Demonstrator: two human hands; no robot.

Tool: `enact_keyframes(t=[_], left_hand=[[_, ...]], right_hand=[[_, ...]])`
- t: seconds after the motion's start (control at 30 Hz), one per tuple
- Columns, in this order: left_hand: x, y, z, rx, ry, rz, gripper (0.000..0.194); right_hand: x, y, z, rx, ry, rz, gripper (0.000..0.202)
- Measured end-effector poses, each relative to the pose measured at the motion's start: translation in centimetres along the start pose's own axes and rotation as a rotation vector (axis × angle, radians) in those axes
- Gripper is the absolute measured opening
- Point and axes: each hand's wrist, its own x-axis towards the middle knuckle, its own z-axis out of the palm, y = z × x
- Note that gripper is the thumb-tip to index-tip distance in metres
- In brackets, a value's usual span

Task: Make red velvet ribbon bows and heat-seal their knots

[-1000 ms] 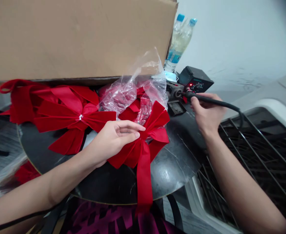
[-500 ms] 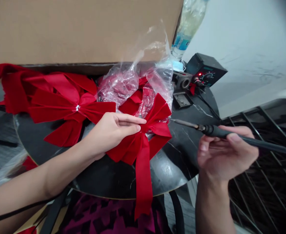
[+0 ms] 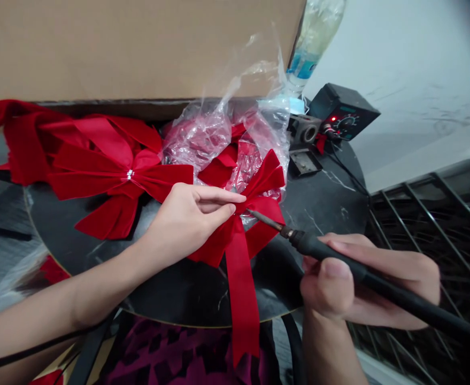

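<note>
My left hand [image 3: 194, 216] pinches a red velvet bow [image 3: 240, 256] near its middle, fingertips pressed together. One long tail of that bow hangs down past the front edge of the table. Wrapped in the fingers of my right hand [image 3: 367, 278] is a black-handled soldering iron [image 3: 310, 246]. Its metal tip points left and reaches the bow's centre, close to my left fingertips; whether it touches the ribbon I cannot tell. To the left lies another red bow [image 3: 158, 176] with a silvery tie at its middle, on top of further red ribbon.
A clear plastic bag [image 3: 202, 133] with red pieces inside lies behind my left hand. At the back right of the black round table [image 3: 178, 294] are a soldering station [image 3: 341, 112] with a red light, an iron holder [image 3: 305, 131] and a bottle [image 3: 315, 37]. A cardboard box [image 3: 138, 48] spans the back.
My right hand has moved left and slightly down, bringing the iron's tip from beside the bow to its centre. My left hand keeps its pinch on the bow.
</note>
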Motion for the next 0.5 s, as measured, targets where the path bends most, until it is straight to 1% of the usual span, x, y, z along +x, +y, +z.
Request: enact_keyframes(t=[0.03,0.13,0.2,0.23,0.37,0.5], left_hand=[[0.0,0.0,0.0,0.002,0.004,0.005,0.019],[0.0,0.0,0.0,0.002,0.012,0.02,0.018],[-0.1,0.1,0.0,-0.003,0.013,0.021,0.019],[-0.1,0.1,0.0,-0.007,0.013,0.021,0.019],[-0.2,0.1,0.0,-0.014,0.011,0.025,0.019],[-0.2,0.0,0.1,-0.003,0.012,0.043,0.019]], right_hand=[[0.0,-0.1,0.7,-0.013,0.045,-0.032,0.017],[0.0,0.1,2.3,0.0,0.187,-0.209,0.015],[0.1,0.5,2.9,0.048,0.264,-0.303,0.015],[0.1,0.6,3.1,0.07,0.285,-0.323,0.016],[-0.1,0.9,3.2,0.082,0.282,-0.311,0.017],[-0.2,0.7,3.3,0.015,0.285,-0.326,0.011]])
